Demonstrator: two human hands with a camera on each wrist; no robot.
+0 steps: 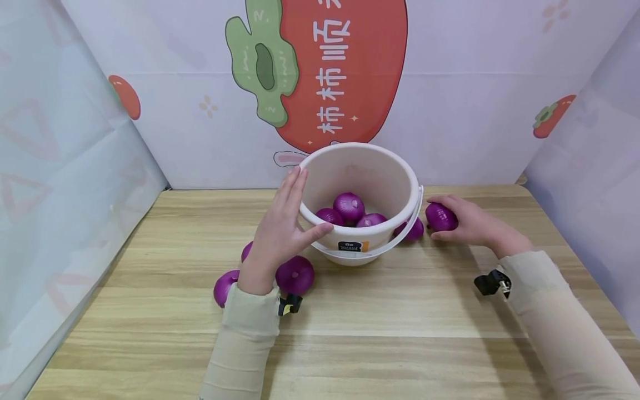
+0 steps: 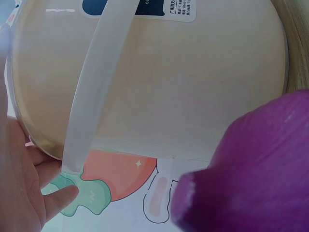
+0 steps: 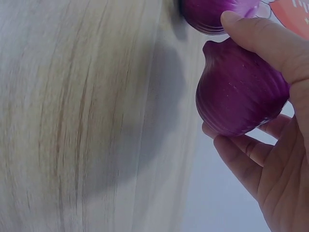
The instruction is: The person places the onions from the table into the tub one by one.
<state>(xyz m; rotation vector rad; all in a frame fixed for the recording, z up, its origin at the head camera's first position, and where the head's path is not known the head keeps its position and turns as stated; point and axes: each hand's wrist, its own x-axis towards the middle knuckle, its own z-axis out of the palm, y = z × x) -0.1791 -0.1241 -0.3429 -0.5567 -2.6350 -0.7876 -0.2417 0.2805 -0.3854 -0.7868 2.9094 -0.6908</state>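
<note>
- Purple onion [image 3: 241, 89], right of the white bucket [image 1: 325, 172]; its stubby tip and axis slant to the right-wrist view's upper left.
- Right hand [image 1: 465, 222]: fingers and thumb pinch that onion.
- Left hand [image 1: 282, 230]: fingers straight, thumb spread, at the bucket's rim.

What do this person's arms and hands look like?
The left sleeve and right sleeve are long and beige. The left hand and right hand wear no gloves. The black left wrist device shows some yellow; the black right wrist device has a silvery part.
</note>
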